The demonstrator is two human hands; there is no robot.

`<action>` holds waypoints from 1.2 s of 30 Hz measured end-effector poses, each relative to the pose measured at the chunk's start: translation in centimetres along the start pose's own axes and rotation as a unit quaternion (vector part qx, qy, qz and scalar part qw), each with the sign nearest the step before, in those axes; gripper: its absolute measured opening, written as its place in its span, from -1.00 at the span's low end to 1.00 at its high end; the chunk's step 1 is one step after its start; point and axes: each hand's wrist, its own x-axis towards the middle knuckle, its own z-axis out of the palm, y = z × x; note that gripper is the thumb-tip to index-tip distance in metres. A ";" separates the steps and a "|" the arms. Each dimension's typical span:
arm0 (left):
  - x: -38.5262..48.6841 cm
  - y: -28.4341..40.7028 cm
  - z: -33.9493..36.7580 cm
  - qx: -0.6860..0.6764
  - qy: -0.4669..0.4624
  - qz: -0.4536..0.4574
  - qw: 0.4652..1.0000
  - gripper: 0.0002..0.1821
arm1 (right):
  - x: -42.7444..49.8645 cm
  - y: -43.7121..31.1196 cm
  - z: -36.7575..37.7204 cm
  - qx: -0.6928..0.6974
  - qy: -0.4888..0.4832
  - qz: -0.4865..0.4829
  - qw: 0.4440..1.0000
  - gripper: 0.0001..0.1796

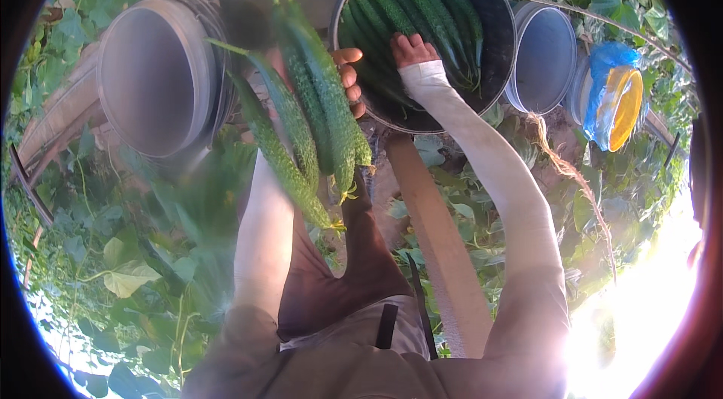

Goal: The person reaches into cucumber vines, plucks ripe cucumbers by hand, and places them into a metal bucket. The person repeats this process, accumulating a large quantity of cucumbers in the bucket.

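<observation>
Several long bumpy cucumbers [319, 100] with stems and yellow blossom ends lie across my left hand [349, 80], whose fingers curl round them from behind. That hand is left of the rim of a big dark bucket [511, 54]. More cucumbers [418, 4] lie side by side inside the bucket. My right hand [415, 52] reaches into it, its fingers bent down against the cucumbers there. Its fingertips are hidden, so whether it grips one does not show. Pale sleeves cover both forearms.
A wide grey bucket [155, 77] stands tilted at the left. Right of the dark bucket are a smaller white bucket [545, 60] and a yellow-rimmed container [626, 108] with blue plastic. A long beam [440, 246] runs between my arms. Leafy vines [130, 269] and a frayed rope [582, 181] surround them.
</observation>
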 end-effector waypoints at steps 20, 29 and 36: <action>0.2 -0.9 -0.9 -0.005 -0.010 0.015 1.000 0.17 | 5.6 -14.2 -26.4 0.227 0.150 -0.361 0.892 -0.72; 0.2 -0.5 -2.8 -0.007 -0.062 -0.056 0.997 0.17 | 4.7 -18.5 -23.7 0.090 0.112 -0.358 0.922 -0.78; 0.1 -1.9 0.2 0.034 0.026 0.013 0.999 0.15 | 0.5 -4.0 -31.3 0.276 0.228 -0.016 0.933 -0.72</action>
